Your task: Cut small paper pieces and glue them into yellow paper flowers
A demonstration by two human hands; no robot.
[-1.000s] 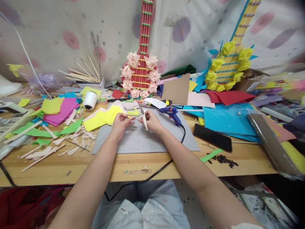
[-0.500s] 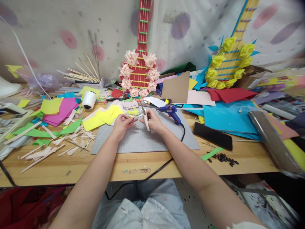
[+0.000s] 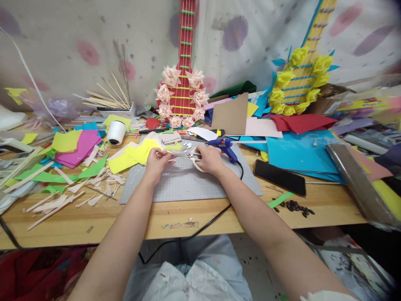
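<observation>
No words, brands or numbers are showing clearly enough to read. The packaging [image 3: 360, 106] lying at the right is bearing printing, but it is blurring past reading.

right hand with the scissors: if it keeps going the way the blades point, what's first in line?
Probably the left hand: the white-handled scissors in the right hand point left at its fingertips. Depth is unclear.

Right hand [image 3: 209, 160] grips white-handled metal scissors [image 3: 188, 155], blades lying level, pointing toward left hand [image 3: 156, 161]. Left hand pinches small yellow paper scrap [image 3: 169, 152] at blade tips. Both hands over grey gridded cutting mat [image 3: 184, 184] on wooden table [image 3: 94, 217]. Blue hot-glue gun [image 3: 223, 145] just beside right hand. Black phone [image 3: 279, 177] further right.
</observation>
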